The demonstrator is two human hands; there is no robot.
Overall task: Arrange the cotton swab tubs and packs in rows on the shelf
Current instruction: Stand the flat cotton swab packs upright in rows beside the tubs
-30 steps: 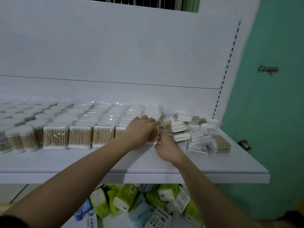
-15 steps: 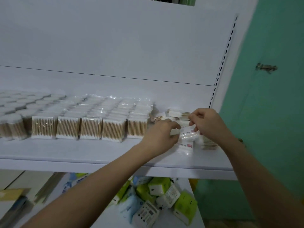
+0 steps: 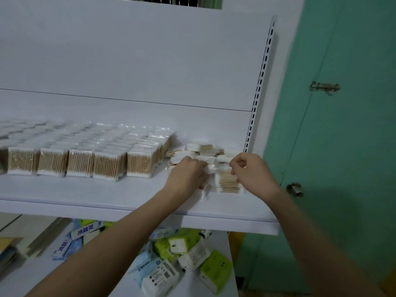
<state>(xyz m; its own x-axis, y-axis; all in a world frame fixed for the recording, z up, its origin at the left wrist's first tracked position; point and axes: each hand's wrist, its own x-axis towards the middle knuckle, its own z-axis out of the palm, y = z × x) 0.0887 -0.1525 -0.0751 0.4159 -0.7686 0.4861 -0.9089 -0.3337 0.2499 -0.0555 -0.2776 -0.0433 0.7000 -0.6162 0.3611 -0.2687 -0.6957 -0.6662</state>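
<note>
Both hands work the loose heap [image 3: 201, 154] at the shelf [image 3: 85, 189] right end: left hand [image 3: 187, 173] gripping a clear pack, right hand [image 3: 251, 172] pinching the near flat pack [image 3: 227, 183], sticks running left-right, rows [image 3: 85, 155] lying left.

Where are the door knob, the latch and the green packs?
Door knob [image 3: 295, 189], head view, on its round metal front.
Latch [image 3: 324, 87], head view, middle of the metal bolt.
Green packs [image 3: 216, 270], head view, on the front face of the nearest one.
</note>
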